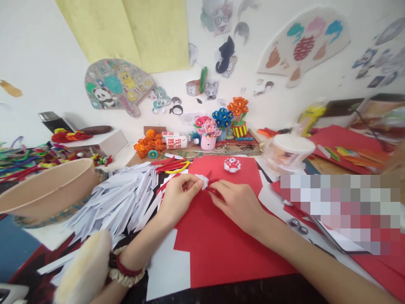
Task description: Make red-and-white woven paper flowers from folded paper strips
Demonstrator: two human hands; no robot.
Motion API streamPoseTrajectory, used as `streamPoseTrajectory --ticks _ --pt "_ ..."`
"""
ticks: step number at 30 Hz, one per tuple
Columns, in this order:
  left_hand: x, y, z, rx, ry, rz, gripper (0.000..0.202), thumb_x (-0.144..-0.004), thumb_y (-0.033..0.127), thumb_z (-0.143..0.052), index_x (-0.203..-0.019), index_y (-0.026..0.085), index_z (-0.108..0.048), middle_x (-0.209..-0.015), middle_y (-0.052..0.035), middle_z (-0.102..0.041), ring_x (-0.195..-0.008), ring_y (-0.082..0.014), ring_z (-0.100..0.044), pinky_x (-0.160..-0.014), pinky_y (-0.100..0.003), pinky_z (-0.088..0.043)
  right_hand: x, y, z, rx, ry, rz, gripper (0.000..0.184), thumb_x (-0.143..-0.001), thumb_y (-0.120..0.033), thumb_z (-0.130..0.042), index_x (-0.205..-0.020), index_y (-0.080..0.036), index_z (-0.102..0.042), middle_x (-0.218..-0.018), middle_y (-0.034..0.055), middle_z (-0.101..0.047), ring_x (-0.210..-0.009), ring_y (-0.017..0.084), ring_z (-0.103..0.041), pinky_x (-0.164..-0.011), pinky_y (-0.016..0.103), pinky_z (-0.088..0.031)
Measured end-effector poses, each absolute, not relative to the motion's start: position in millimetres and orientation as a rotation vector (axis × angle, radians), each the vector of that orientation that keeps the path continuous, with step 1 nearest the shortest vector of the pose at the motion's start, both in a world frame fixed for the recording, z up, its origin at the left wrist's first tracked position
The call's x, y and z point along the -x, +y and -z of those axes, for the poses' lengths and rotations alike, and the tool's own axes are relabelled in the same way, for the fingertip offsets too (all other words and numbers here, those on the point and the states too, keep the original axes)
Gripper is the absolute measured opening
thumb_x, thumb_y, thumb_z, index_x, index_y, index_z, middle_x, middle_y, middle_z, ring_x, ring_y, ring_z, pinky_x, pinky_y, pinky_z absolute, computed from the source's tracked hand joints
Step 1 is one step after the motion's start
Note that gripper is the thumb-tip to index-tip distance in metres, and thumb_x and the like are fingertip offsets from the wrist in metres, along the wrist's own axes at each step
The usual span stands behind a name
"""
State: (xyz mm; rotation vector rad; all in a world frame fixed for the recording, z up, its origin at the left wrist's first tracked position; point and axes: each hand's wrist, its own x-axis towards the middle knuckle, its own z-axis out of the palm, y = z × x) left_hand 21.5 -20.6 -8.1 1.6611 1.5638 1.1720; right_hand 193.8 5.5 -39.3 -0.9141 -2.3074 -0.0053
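Observation:
Over the red paper sheet (pixel 228 249), my left hand (pixel 180 194) pinches a small white folded paper piece (pixel 204 181) between thumb and fingers. My right hand (pixel 237 204) comes in from the other side, its fingertips closed on a thin red folded paper piece (pixel 212 192) that meets the white one. Fingers cover part of both pieces, so how they join cannot be made out. Just beyond my hands, a red-and-white folded paper flower (pixel 232 165) rests on the sheet.
White paper strips (pixel 117 198) are heaped left of my hands, near a round beige bowl (pixel 47 190). Potted craft flowers (pixel 208 137) line the wall. A lidded plastic cup (pixel 292 152) stands right. A phone or tablet (pixel 338 240) lies at front right, its screen blurred out.

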Motion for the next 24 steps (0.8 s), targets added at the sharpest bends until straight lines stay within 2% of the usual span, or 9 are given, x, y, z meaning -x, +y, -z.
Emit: streamPoseTrajectory --ticks 3,8,12,16,19,24 --pt "-21.7 -21.9 4.7 -1.773 1.664 -1.168 0.021 -0.080 0.034 -0.057 -0.066 0.018 -0.061 -0.058 0.0024 -0.051 -0.057 -0.0126 -0.045 -0.055 -0.025 -0.035 -193.9 5.6 35.8 0.857 -2.360 -0.093 0.012 -0.087 -0.010 -0.048 -0.082 -0.016 -0.058 -0.073 0.0026 -0.063 -0.058 0.016 -0.057 -0.052 0.026 -0.035" --pt "-20.3 -22.3 1.3 -1.823 1.765 -1.100 0.021 -0.082 0.030 -0.052 -0.066 0.018 -0.058 -0.059 0.0027 -0.051 -0.057 -0.0131 -0.046 -0.058 -0.026 -0.036 -195.2 3.6 26.9 0.820 -2.316 -0.459 0.013 -0.084 -0.009 -0.047 -0.076 -0.020 -0.048 -0.070 -0.0019 -0.052 -0.057 0.011 -0.046 -0.054 0.023 -0.034" --pt "-18.9 -21.1 2.0 -1.835 1.753 -1.099 0.022 -0.084 0.030 -0.051 -0.066 0.018 -0.058 -0.062 0.0017 -0.054 -0.060 -0.0140 -0.048 -0.060 -0.026 -0.037 -195.2 2.2 25.1 0.821 -2.236 -0.639 0.016 -0.083 -0.010 -0.048 -0.073 -0.021 -0.044 -0.067 -0.0042 -0.048 -0.057 0.010 -0.044 -0.054 0.021 -0.034" --pt "-20.1 -23.5 0.8 -1.955 1.699 -1.125 0.022 -0.086 0.032 -0.053 -0.071 0.020 -0.063 -0.073 -0.0001 -0.061 -0.073 -0.0165 -0.054 -0.070 -0.029 -0.039 -193.4 2.5 26.7 0.885 -2.126 -0.662 0.014 -0.081 -0.010 -0.051 -0.072 -0.020 -0.046 -0.064 -0.0050 -0.050 -0.055 0.010 -0.047 -0.053 0.021 -0.034" --pt "-22.9 -26.7 1.0 -2.060 1.707 -1.142 0.020 -0.083 0.036 -0.060 -0.071 0.021 -0.065 -0.072 0.0004 -0.059 -0.075 -0.0175 -0.052 -0.072 -0.030 -0.038 -192.6 2.9 26.8 0.903 -2.067 -0.640 0.014 -0.081 -0.012 -0.052 -0.071 -0.020 -0.047 -0.059 -0.0058 -0.049 -0.052 0.009 -0.046 -0.052 0.020 -0.034" --pt "-27.5 -28.2 4.9 -2.071 1.698 -1.273 0.009 -0.080 0.026 -0.066 -0.072 0.022 -0.065 -0.072 0.0014 -0.057 -0.075 -0.0164 -0.049 -0.071 -0.030 -0.037 -192.6 1.5 26.8 0.851 -2.095 -0.623 0.015 -0.080 -0.011 -0.051 -0.069 -0.020 -0.045 -0.061 -0.0056 -0.048 -0.052 0.009 -0.045 -0.052 0.020 -0.034"
